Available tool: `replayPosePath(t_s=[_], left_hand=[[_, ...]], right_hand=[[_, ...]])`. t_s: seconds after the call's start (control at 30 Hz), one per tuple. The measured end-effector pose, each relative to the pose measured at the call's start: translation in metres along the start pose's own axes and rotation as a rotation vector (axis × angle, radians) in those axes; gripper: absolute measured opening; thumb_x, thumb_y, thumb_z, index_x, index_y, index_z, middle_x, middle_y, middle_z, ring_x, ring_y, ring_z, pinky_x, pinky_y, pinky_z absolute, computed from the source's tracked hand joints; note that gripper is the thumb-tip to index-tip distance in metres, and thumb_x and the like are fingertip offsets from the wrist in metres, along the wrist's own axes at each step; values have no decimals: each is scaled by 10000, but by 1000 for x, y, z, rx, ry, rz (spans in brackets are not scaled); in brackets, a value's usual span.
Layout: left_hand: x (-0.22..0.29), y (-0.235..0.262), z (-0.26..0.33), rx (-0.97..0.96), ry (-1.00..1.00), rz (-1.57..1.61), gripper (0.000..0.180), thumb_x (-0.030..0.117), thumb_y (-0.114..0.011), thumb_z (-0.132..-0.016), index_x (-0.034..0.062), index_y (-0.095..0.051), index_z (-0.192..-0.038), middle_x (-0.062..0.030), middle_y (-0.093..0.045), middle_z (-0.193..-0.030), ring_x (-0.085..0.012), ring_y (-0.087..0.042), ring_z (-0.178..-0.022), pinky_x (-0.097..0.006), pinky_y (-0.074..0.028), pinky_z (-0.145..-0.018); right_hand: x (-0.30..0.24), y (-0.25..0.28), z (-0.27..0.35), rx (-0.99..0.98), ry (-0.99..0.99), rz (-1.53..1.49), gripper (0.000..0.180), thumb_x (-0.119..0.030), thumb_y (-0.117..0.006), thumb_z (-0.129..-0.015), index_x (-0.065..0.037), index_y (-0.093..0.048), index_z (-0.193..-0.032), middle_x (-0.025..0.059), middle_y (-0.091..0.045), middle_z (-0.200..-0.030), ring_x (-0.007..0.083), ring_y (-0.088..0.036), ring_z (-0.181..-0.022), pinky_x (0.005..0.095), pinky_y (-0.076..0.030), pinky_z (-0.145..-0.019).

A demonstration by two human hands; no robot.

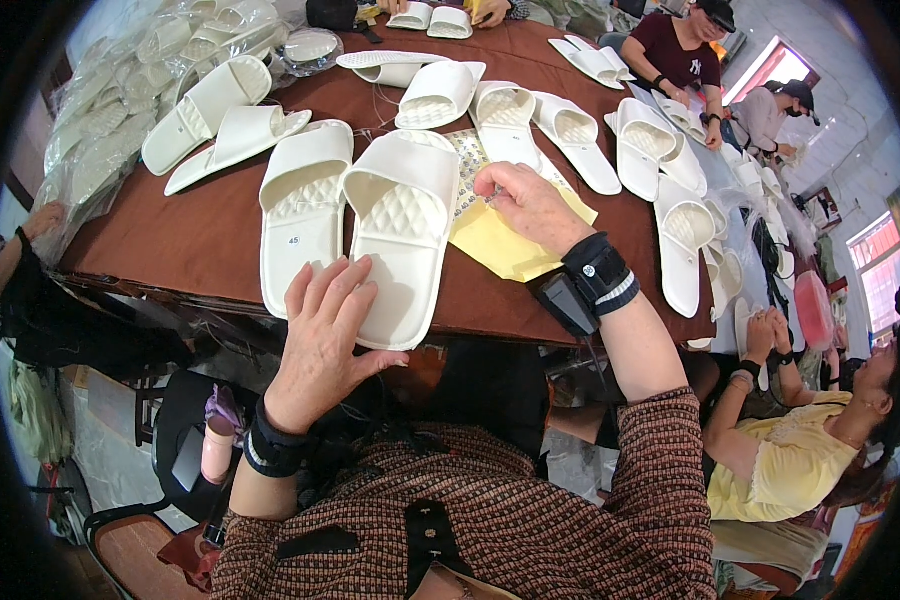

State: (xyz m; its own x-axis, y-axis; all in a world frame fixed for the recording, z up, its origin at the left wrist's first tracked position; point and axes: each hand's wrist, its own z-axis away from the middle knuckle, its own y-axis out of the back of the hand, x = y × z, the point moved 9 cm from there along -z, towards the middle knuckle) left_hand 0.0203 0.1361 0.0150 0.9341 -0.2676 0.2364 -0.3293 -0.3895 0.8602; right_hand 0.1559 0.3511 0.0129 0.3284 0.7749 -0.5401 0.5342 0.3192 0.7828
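Observation:
A pair of white slide slippers lies in front of me at the table's near edge. The left slipper [300, 215] has a small printed size sticker on its footbed; on the right slipper [402, 225] I see no sticker. My left hand [325, 330] is open, its fingers stretched over the heels, its thumb along the right slipper's heel edge. My right hand [535, 205] is closed in a pinch above a sticker sheet [470, 170] with rows of small labels. Whatever its fingertips hold is hidden. Yellow backing paper [505, 250] lies beneath that hand.
More white slippers [570, 125] stand around the brown-covered table [200, 240]. Plastic-bagged slippers [110, 110] are heaped at the far left. A person in yellow [790, 440] sits close on the right; others work farther back. A chair [135, 540] stands at the lower left.

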Motion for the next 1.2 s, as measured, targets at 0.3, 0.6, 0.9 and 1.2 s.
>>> replayPosePath(t_s=[0.3,0.6,0.9,1.2], left_hand=[[0,0,0,6,-5,-1,746,464,-803,-678,14,-533,-1208,-153,-493,-1390,-353,-436,-1307,-544,-246,-1137],[0,0,-1,11,-3,-2,726,441,-811,-676,6,-553,-1197,-147,-500,-1381,-347,-440,-1298,-533,-250,-1136],[0,-1,0,14,-8,-4,733,451,-810,-681,3,-549,-1199,-151,-497,-1383,-347,-437,-1302,-536,-247,-1136],[-1,-2,0,0,-2,2,748,463,-807,-676,18,-531,-1211,-155,-491,-1396,-351,-436,-1314,-540,-236,-1146]], right_hand=[[5,-3,-1,-41,-40,25,232,59,-518,-833,-48,-573,-1031,90,-620,-1014,260,-573,-1031,358,-479,-888],[0,-1,0,-27,15,0,226,47,-513,-838,-46,-571,-1035,92,-623,-1034,283,-563,-1045,370,-452,-934],[4,-3,-1,-42,-18,-50,228,64,-515,-840,-37,-579,-1034,79,-614,-995,227,-571,-986,325,-465,-901],[15,0,2,-20,-92,-294,226,42,-534,-841,-38,-588,-1046,54,-599,-918,150,-566,-888,291,-480,-805]])
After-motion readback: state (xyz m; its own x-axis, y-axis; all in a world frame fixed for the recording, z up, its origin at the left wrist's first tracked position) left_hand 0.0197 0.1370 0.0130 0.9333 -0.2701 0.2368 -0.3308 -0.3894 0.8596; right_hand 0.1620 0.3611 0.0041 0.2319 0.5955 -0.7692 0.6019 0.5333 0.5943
